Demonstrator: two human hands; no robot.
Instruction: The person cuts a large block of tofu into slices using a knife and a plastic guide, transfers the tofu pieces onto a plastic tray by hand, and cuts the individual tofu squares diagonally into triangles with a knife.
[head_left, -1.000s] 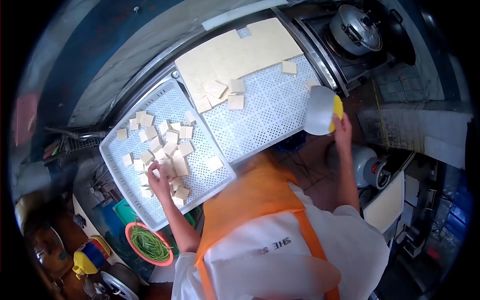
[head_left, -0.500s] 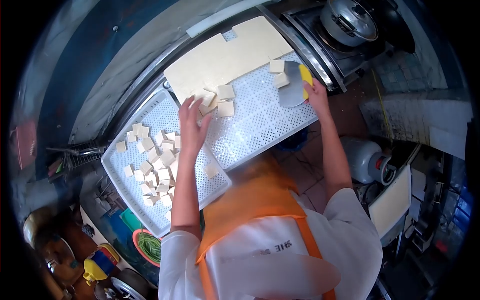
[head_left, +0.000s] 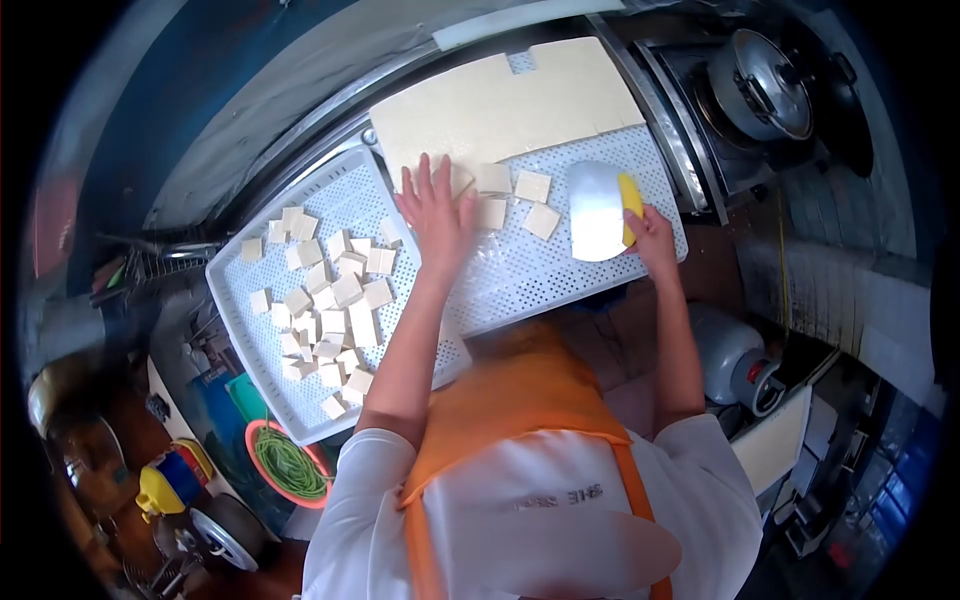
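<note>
My right hand (head_left: pixel 655 240) is closed around the yellow handle of a scraper (head_left: pixel 597 212) with a wide metal blade, over the right part of a white perforated tray (head_left: pixel 560 268). Pale tofu squares (head_left: pixel 541 221) lie left of the blade, a small gap apart from it. My left hand (head_left: pixel 440 220) has its fingers spread over more tofu squares (head_left: pixel 493 178), partly hiding them. Along the tray's far side stretches a large tofu slab (head_left: pixel 490 110) with a notch in its back edge.
A second white tray (head_left: pixel 236 318) at the left holds many scattered tofu blocks (head_left: pixel 347 288). A lidded pot (head_left: pixel 762 88) stands on a stove at the back right. Green beans (head_left: pixel 288 462) fill a red basin at lower left. A gas cylinder (head_left: pixel 722 350) stands at right.
Two tofu squares have gone from near the tray's right end to beside the other squares. The scraper is now apart from them. My left hand stays over its squares, and the view has shifted.
</note>
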